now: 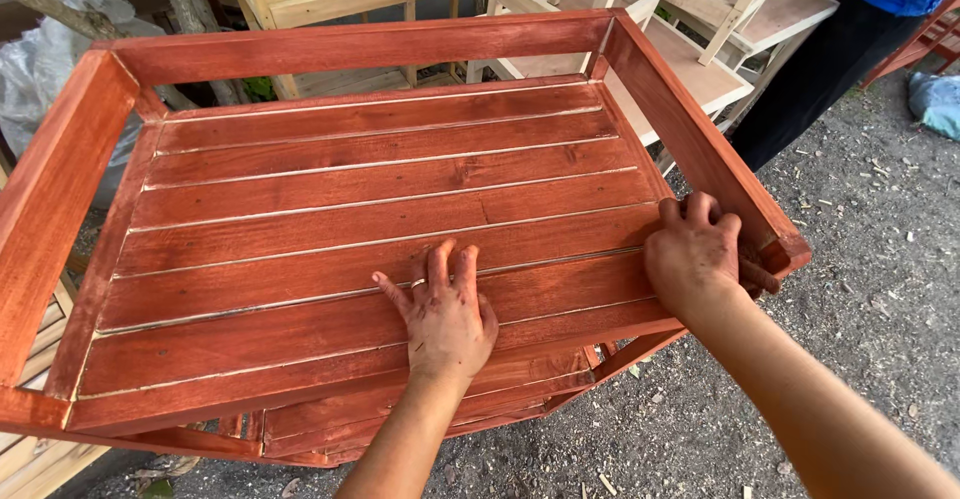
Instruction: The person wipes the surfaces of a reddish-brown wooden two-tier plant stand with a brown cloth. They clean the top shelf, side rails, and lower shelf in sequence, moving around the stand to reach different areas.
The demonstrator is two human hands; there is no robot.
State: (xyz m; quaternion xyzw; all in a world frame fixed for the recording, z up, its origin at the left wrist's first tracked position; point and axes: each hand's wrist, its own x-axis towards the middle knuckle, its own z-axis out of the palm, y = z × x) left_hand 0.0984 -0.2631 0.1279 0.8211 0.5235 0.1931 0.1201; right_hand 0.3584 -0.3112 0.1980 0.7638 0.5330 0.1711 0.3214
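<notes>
A red-stained slatted wooden seat frame [380,209] lies tilted outdoors. The left hand [445,314] presses flat on a slat, grip released; the right hand [692,259] grasps the side rail's corner. Wet stain could smudge, or the frame could slip.

Your slatted wooden bench [380,209] is stained reddish-brown, with pale lines running between its slats. Your left hand [445,314] and right hand [692,259] carry reddish stain smudges. Behind it, the unfinished wooden furniture [700,19] is pale and the gravel ground [860,289] grey.
</notes>
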